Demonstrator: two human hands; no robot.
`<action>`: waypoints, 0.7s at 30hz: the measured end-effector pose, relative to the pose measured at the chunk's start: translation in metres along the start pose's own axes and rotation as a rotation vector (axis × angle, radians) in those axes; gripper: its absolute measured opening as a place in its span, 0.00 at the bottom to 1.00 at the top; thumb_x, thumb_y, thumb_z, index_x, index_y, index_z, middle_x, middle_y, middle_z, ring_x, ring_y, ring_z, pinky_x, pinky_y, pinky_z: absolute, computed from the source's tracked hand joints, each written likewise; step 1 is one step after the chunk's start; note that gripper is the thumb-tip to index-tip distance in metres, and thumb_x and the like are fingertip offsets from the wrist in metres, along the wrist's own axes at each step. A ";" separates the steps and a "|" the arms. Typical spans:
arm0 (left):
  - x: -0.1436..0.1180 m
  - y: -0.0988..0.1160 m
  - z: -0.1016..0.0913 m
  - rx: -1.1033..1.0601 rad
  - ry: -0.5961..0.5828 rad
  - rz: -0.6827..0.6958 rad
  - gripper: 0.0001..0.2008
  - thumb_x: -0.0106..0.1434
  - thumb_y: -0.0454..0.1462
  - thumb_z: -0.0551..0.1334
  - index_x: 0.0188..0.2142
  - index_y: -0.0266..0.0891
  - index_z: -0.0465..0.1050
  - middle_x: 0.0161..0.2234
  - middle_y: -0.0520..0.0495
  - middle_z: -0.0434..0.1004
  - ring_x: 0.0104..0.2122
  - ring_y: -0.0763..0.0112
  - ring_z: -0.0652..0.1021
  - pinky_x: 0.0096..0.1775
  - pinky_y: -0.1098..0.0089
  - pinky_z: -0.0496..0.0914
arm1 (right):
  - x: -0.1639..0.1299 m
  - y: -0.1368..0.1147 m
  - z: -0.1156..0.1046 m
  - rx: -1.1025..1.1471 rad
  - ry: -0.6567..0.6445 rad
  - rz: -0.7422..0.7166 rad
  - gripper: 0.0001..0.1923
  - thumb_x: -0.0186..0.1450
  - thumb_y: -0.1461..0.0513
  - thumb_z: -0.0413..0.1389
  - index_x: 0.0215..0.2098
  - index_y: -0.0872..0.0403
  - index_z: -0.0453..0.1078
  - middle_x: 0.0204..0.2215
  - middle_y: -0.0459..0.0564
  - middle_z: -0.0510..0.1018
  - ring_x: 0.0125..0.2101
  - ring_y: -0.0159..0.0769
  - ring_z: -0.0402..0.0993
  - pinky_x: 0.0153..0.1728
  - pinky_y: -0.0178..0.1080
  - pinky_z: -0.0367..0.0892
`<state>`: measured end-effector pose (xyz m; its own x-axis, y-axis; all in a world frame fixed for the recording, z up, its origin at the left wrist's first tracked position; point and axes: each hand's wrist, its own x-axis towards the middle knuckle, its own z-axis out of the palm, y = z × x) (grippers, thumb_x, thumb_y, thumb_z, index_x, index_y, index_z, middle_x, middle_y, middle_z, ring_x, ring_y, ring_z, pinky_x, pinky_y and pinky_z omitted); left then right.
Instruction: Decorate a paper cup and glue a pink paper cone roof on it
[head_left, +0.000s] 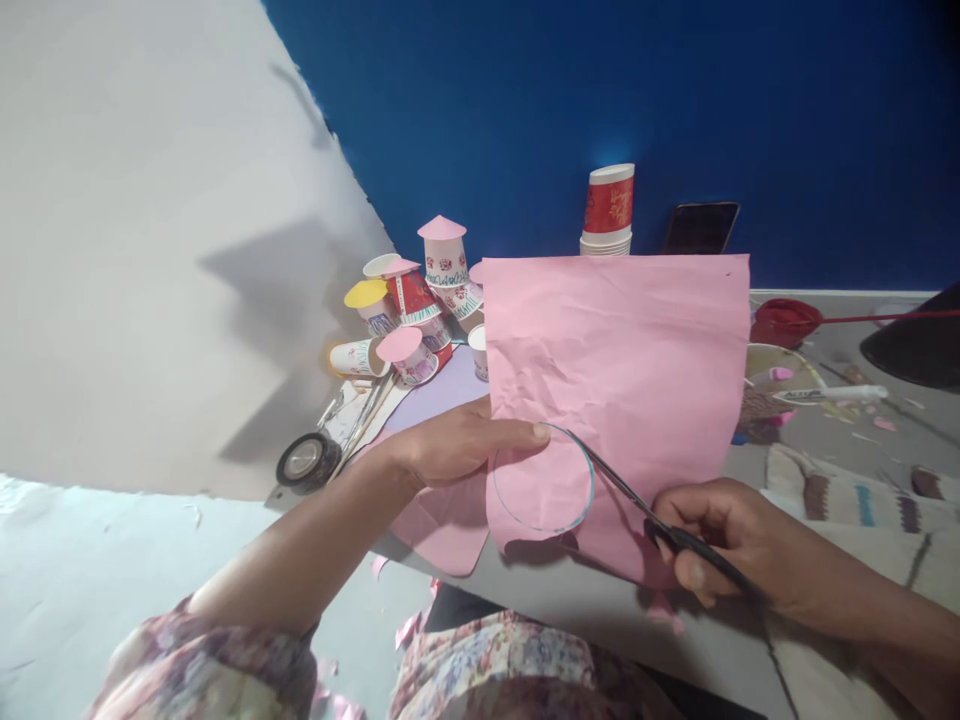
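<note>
Nearest the camera, floral sleeves (225, 660) frame the lower edge. The right hand (720, 540) grips the handles of a pair of scissors (637, 505), fingers (694, 572) curled tight around them; the blades point up and left, meeting a circle (544, 478) drawn in blue on a sheet of pink paper (637, 350). The left hand (457, 445) holds that sheet at its left edge, thumb pressed flat on the front just beside the circle, the other fingers hidden behind the paper. The sheet is crumpled and held upright above the tabletop (600, 610), between the two hands.

Under it lies another pink piece (442, 530) with a rounded corner, over a lilac sheet (442, 395). To the left sits a roll of tape (307, 460). Further back is a cluster of decorated paper cups (412, 300) with pink and yellow caps. To the right lie a striped cloth (847, 495) and a white pen (832, 394). Farthest, against the blue wall (600, 90), stand a stack of red cups (609, 210) and a phone (701, 228).
</note>
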<state>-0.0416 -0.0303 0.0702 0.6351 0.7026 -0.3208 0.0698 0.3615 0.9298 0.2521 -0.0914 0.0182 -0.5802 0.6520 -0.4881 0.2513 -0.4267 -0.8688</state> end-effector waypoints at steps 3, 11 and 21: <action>0.000 0.001 -0.001 -0.050 -0.013 -0.045 0.18 0.60 0.49 0.74 0.41 0.37 0.83 0.43 0.43 0.86 0.46 0.60 0.82 0.52 0.62 0.73 | -0.001 -0.005 0.002 0.016 -0.009 0.001 0.34 0.49 0.38 0.72 0.22 0.51 0.60 0.17 0.42 0.71 0.21 0.29 0.67 0.23 0.33 0.53; 0.000 0.003 -0.007 0.026 -0.013 -0.065 0.17 0.60 0.49 0.73 0.37 0.38 0.83 0.36 0.45 0.86 0.40 0.60 0.82 0.45 0.63 0.75 | -0.002 -0.012 0.003 -0.019 0.025 0.033 0.32 0.51 0.42 0.72 0.20 0.50 0.57 0.16 0.42 0.69 0.20 0.28 0.63 0.23 0.33 0.54; 0.005 0.010 -0.007 0.108 -0.028 -0.066 0.17 0.60 0.51 0.73 0.35 0.38 0.83 0.35 0.45 0.85 0.40 0.58 0.82 0.45 0.62 0.75 | -0.002 -0.007 0.002 -0.050 0.030 0.018 0.30 0.50 0.41 0.71 0.22 0.52 0.62 0.17 0.43 0.71 0.20 0.29 0.64 0.23 0.33 0.55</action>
<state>-0.0433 -0.0192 0.0769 0.6474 0.6617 -0.3781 0.1934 0.3372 0.9214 0.2501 -0.0910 0.0254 -0.5517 0.6633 -0.5057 0.3010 -0.4072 -0.8623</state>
